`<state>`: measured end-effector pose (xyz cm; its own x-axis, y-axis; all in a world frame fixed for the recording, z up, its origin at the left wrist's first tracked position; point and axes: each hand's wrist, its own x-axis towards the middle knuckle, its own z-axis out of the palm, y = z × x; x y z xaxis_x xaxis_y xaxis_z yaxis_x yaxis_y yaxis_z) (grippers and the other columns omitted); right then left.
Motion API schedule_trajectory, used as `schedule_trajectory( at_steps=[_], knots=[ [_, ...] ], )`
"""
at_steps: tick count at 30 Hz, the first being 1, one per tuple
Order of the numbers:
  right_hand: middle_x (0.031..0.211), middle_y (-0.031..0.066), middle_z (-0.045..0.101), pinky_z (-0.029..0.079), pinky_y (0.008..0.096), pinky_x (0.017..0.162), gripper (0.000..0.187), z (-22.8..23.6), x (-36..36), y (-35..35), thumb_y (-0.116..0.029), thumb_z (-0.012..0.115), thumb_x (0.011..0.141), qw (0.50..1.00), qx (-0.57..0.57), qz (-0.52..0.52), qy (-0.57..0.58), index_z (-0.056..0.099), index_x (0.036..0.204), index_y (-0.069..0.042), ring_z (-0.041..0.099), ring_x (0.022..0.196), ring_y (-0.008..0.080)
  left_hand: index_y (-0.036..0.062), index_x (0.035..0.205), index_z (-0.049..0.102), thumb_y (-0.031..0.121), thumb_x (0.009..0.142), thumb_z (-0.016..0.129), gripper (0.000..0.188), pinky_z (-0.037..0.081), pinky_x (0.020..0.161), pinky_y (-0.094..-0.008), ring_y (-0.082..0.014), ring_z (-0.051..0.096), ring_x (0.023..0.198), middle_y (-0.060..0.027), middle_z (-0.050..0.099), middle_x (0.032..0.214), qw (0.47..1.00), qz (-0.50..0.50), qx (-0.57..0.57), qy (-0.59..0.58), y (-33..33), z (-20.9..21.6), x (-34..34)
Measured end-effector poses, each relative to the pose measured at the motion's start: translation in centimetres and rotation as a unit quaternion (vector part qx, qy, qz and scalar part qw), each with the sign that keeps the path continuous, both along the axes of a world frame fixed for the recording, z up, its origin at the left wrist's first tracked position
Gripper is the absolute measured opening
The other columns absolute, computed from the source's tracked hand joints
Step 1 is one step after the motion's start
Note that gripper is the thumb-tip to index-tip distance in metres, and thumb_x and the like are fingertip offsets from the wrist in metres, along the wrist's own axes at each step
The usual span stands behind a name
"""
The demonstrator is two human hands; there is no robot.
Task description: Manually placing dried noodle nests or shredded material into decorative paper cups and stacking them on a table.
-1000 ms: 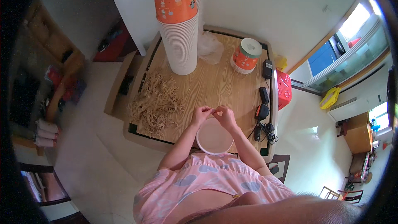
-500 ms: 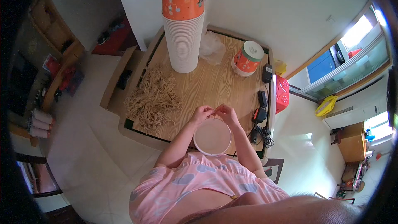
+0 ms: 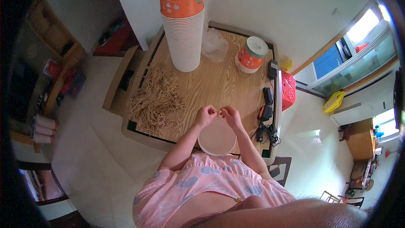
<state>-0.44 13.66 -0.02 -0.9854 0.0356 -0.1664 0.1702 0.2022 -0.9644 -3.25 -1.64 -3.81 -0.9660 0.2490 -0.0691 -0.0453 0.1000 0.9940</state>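
A round white paper tub (image 3: 217, 138) stands mouth up at the table's near edge, against my body. Over its far rim my left hand (image 3: 206, 116) and my right hand (image 3: 230, 117) face each other, fingertips pinched close together. What they pinch is too small to make out. To the left lies a loose heap of tan twisted cords (image 3: 157, 99). Behind it rises a tall stack of nested white paper tubs (image 3: 183, 42), upside down, the top one orange and green. A shorter stack of the same tubs (image 3: 250, 55) sits at the far right.
The wood-grain table (image 3: 211, 82) has a raised edge. Along its right side run black power adapters (image 3: 272, 69) and a tangled cable (image 3: 272, 137). A clear plastic bag (image 3: 215, 46) lies by the tall stack. Beyond the right edge stands a red stool (image 3: 287, 90).
My fingertips have drawn slightly apart, both hands still above the tub's far rim. The whole view has shifted a little; the stacks and the cord heap look unchanged.
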Motion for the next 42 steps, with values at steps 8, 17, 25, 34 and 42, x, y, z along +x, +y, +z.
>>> schedule_trajectory(
  at_steps=[8,17,25,34,42],
  knots=[
    [0.073,0.0033,0.061,0.045,0.0234,0.062,0.028,-0.3,-0.2,0.6,-0.026,0.048,0.091,0.999,-0.008,-0.001,-0.052,0.061,0.090,-0.001,0.055,0.066,0.0096,0.0048,0.073,0.057,0.011,0.071,0.066,0.011,0.046,0.053,-0.0302,-0.0172,0.059,0.057,-0.0062,0.060,0.063,0.987,0.021,-0.119,0.105,-0.1,3.3,0.7],
    [0.075,0.0011,0.061,0.044,0.0226,0.064,0.010,0.4,-0.2,0.3,-0.006,0.059,0.081,0.997,-0.005,0.073,-0.018,0.061,0.090,-0.001,0.055,0.072,0.0071,0.0027,0.078,0.060,0.009,0.074,0.066,0.010,0.048,0.057,-0.0276,-0.0124,0.061,0.064,-0.0054,0.064,0.069,0.999,-0.007,-0.034,0.030,-0.7,1.1,0.5],
    [0.074,0.0021,0.062,0.044,0.0224,0.063,0.004,1.8,-1.3,-0.5,-0.001,0.059,0.080,0.993,0.049,0.046,0.096,0.060,0.084,-0.001,0.056,0.068,0.0090,0.0063,0.080,0.060,0.018,0.078,0.066,0.013,0.039,0.050,-0.0215,-0.0075,0.050,0.057,0.0003,0.059,0.070,0.975,-0.028,0.130,-0.176,-0.5,2.1,-1.3],
    [0.074,0.0017,0.060,0.045,0.0222,0.063,0.008,1.4,-0.8,-1.1,0.002,0.058,0.079,0.991,0.065,-0.020,0.111,0.059,0.085,-0.002,0.055,0.068,0.0080,0.0030,0.075,0.058,0.012,0.076,0.069,0.014,0.045,0.056,-0.0231,-0.0078,0.055,0.064,-0.0023,0.061,0.071,0.985,-0.015,0.121,-0.118,-0.1,0.3,-1.5],
    [0.073,0.0010,0.059,0.044,0.0214,0.060,0.003,-0.2,-0.7,-0.9,-0.002,0.056,0.082,0.994,0.009,-0.060,0.086,0.059,0.084,-0.002,0.055,0.068,0.0073,0.0039,0.070,0.057,0.010,0.070,0.070,0.015,0.046,0.056,-0.0263,-0.0114,0.058,0.064,-0.0047,0.061,0.069,0.999,-0.001,-0.033,-0.023,0.4,1.1,-0.6]
  ],
)
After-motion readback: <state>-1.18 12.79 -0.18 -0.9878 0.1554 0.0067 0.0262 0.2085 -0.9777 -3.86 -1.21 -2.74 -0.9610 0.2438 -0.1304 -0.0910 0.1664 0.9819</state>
